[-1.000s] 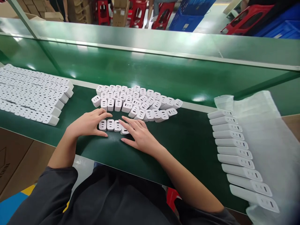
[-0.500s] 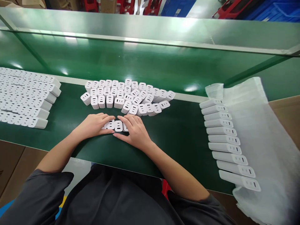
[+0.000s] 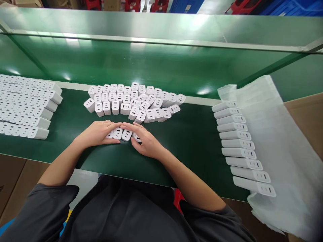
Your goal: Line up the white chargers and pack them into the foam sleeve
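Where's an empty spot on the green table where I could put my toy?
The biggest bare patch of green table lies between the right hand and the column of long white packs. A smaller one sits between the left hand and the left block of chargers. It is crowded at the middle cluster.

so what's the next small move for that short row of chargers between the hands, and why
Probably squeeze both hands inward to square the short row of chargers: the left hand and right hand cup its two ends, and the piece by the right hand sits skewed.
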### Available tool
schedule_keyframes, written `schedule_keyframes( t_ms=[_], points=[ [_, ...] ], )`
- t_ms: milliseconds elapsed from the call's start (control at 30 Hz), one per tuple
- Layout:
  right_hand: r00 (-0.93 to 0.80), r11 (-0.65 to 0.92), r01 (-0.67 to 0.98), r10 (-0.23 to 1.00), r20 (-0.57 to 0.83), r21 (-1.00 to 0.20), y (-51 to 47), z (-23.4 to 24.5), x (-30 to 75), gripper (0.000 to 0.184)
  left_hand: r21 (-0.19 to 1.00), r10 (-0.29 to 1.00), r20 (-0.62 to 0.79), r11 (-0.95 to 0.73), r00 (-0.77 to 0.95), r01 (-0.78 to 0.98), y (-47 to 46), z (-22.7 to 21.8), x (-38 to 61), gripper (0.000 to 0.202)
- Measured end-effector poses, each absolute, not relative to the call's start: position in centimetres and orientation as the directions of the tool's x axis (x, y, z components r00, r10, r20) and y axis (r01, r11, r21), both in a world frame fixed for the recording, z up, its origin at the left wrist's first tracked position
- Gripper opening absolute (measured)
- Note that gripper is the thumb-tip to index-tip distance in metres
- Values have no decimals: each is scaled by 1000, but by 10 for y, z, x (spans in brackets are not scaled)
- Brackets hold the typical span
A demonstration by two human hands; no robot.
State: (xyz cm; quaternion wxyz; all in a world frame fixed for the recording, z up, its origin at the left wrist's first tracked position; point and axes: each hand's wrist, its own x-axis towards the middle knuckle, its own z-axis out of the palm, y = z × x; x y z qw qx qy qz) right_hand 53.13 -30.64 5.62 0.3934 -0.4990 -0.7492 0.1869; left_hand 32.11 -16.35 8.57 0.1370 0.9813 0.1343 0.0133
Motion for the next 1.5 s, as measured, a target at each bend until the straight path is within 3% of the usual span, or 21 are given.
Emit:
schedule_keyframes(
  t_ms=[233,333,433,533,600,700,767,933,1133,1500],
  points=[
    [-342,368,638,922,180,-677,-318,81,571,86,192,176,134,-970,975,148,-172,88,326,68],
    [-340,312,692,936,87,-651,-319,82,573,86,134,192,210,-977,959,166,-181,84,332,68],
    [-226,207,779,973,43,-592,-316,77,563,76,95,207,262,-978,943,188,-186,77,337,57],
    [-100,109,837,994,46,-536,-313,74,555,62,81,218,274,-976,937,203,-187,72,338,48],
    [-160,175,794,984,78,-582,-313,74,555,55,87,229,269,-973,936,213,-186,71,338,47],
    [-321,346,651,932,168,-675,-314,75,562,60,89,238,269,-971,933,222,-186,71,337,48],
    [-315,361,630,928,198,-688,-315,77,566,62,87,231,283,-973,931,215,-186,71,337,48],
    [-167,217,677,976,140,-703,-317,81,571,52,101,242,263,-970,934,222,-186,73,337,49],
    [-259,265,627,958,125,-733,-317,82,571,55,119,236,240,-970,942,213,-186,75,337,48],
    [-263,251,643,960,99,-724,-319,80,573,53,134,211,182,-973,960,188,-191,78,338,48]
  ],
)
